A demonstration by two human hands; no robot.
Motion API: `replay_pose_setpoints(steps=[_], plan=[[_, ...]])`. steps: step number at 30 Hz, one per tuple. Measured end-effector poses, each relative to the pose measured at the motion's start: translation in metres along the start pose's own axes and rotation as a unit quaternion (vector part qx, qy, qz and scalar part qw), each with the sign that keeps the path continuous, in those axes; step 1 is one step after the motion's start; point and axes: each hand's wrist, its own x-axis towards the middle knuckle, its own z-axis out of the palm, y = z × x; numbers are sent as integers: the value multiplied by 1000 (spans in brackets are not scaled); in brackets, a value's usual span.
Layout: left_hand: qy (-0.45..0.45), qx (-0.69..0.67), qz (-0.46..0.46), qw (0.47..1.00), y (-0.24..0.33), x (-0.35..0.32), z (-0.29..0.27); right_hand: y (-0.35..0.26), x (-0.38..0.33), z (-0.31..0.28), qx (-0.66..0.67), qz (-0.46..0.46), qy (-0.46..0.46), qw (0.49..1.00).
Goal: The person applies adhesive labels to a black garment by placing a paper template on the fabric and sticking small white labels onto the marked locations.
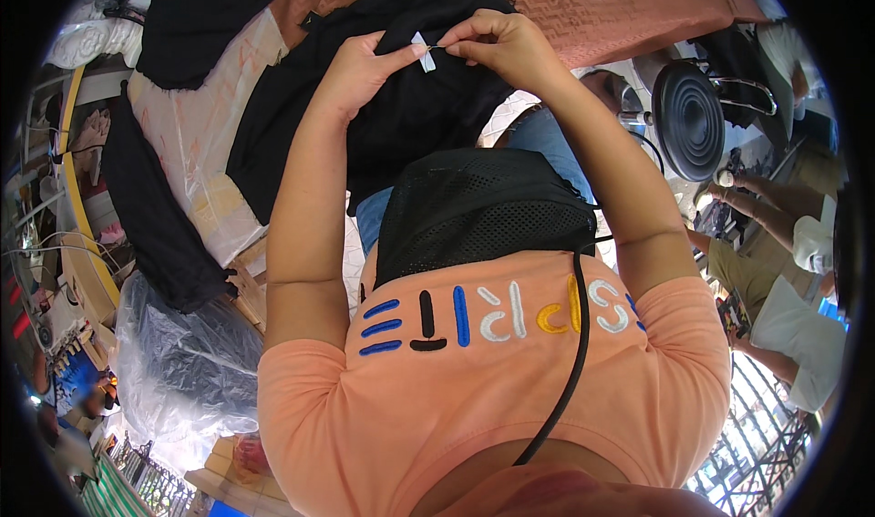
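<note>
Black cloth [401,107], which looks like a garment, lies spread over my lap and the work surface. Over it my left hand [365,69] pinches a small white tag [424,52] between thumb and forefinger, against a fold of the cloth. My right hand [501,48] is just to the right, its thumb and forefinger closed on a thin piece that reaches to the tag. That piece looks like a pin or a bit of thread; it is too small to tell. Both hands are close together, almost fingertip to fingertip.
More black garments [196,25] lie at the upper left, beside a plastic-wrapped bundle [187,125]. A brown patterned cover [602,16] spreads at the far side. Right of me stands a round black stool seat [690,121]. Other people sit at the right; clear plastic sheeting [173,362] is at lower left.
</note>
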Motion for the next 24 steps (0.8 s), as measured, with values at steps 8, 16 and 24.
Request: replay_pose_setpoints(steps=[8,16,24], plan=[[39,12,53,998,-10,6,2,-4,7,5,-6,8,-6,1000],[78,47,69,993,-31,18,-1,-33,8,15,-233,-119,30,965],[82,56,73,992,-20,9,2,-50,13,16,-309,-245,48,918]])
